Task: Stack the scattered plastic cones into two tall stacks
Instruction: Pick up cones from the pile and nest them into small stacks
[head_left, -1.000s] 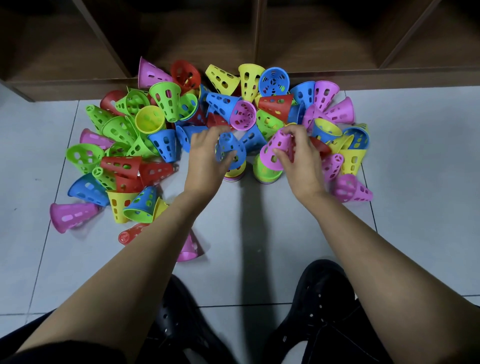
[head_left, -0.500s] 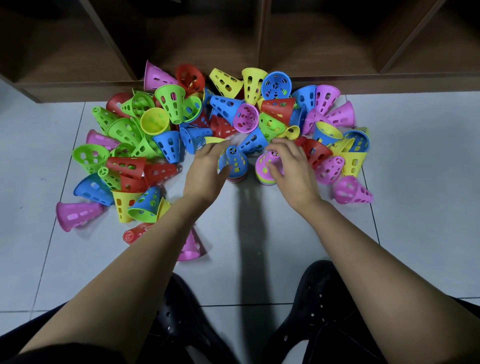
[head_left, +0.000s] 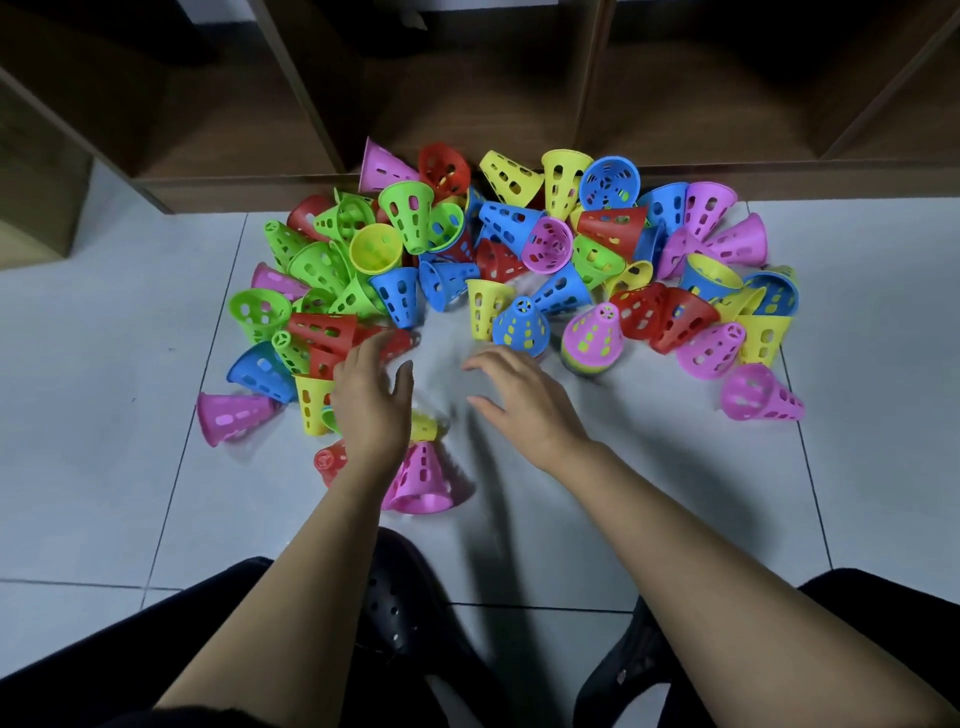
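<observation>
Left hand (head_left: 371, 395) and right hand (head_left: 524, 395) hovered empty, open; the next pick needed seating squarely on the blue-topped plastic cone stack (head_left: 521, 327) or pink-topped stack (head_left: 592, 338).

A dark brown wooden cubby shelf (head_left: 467, 93) stands along the far edge of a pale grey tiled floor (head_left: 857, 467). Nearest the camera, a black perforated rubber clog (head_left: 400, 613) and a second black clog (head_left: 623, 670) rest on the tiles, apart.

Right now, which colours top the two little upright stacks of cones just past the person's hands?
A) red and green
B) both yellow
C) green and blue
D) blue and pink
D: the blue-topped stack and the pink-topped stack stand side by side, narrow ends up. Other colours show only through their holes and at the base.
</observation>
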